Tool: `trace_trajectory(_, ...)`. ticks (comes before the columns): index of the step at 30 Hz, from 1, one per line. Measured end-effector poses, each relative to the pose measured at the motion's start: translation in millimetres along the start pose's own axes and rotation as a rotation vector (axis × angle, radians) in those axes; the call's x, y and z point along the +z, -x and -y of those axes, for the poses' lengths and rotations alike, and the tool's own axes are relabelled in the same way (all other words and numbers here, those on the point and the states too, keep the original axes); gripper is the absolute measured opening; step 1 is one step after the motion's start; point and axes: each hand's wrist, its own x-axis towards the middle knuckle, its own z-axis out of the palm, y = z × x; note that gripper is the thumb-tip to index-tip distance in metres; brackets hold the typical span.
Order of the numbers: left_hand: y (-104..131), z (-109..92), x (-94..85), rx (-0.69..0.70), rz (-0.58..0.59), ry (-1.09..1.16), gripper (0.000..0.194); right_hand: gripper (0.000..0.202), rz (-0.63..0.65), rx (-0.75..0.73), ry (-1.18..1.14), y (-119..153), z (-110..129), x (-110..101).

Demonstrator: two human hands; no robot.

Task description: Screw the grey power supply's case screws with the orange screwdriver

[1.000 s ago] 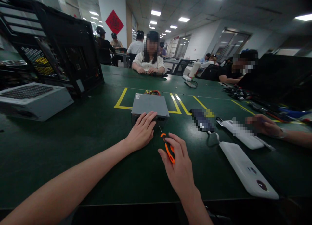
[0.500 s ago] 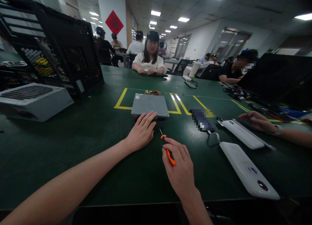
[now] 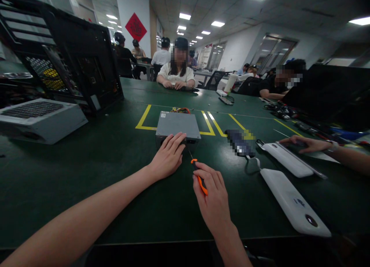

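Observation:
A grey computer power supply (image 3: 177, 123) stands on the green table, its cables bunched behind it. My left hand (image 3: 169, 155) lies against its near edge with the fingers stretched out over the top and front. Between the fingers of my right hand (image 3: 212, 190) is a screwdriver with an orange and black handle (image 3: 201, 183). The thin shaft points up and left at the front face of the power supply, close to my left fingertips. Whether its tip touches a screw, I cannot tell. Much of the front face is hidden by my left hand.
An open black computer case (image 3: 83, 62) and a second power supply (image 3: 43, 122) stand at left. On the right are a phone (image 3: 239, 142), two white power banks (image 3: 295, 201) and a co-worker's hand (image 3: 308, 143). Yellow tape (image 3: 144, 118) marks the table. A person (image 3: 176, 74) sits opposite.
My right hand has shifted very slightly, with the screwdriver's tip closer to the power supply. My left hand has stayed put. At right, the co-worker's hand has turned and moved a little.

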Motion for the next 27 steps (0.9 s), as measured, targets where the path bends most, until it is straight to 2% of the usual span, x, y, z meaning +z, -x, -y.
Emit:
trace_trajectory(5,-0.2,-0.3,-0.1,-0.002,-0.007,0.007,0.030,0.015,-0.021,0.006,0.013,0.5,-0.6,0.7)
trace_trajectory(13,0.1,-0.5,-1.1,-0.003,-0.003,0.008,0.029,0.029,0.066,-0.075,0.028,2.9,-0.2,3.4)
trace_trajectory(17,0.1,-0.4,-0.6,-0.006,0.006,0.003,0.030,0.018,-0.035,0.058,-0.002,1.7,-2.6,1.9)
trace_trajectory(20,-0.1,-0.5,0.4,-0.006,-0.010,0.012,0.030,0.015,-0.013,0.167,-0.036,0.4,-4.7,1.1)
trace_trajectory(24,-0.3,-0.9,0.3,-0.006,-0.022,0.013,0.030,0.016,0.033,0.182,-0.036,-2.2,-2.3,-0.3)
trace_trajectory(27,-0.1,-0.7,-0.7,-0.007,-0.025,0.005,0.030,0.019,0.027,0.127,0.011,-3.6,1.3,-1.4)
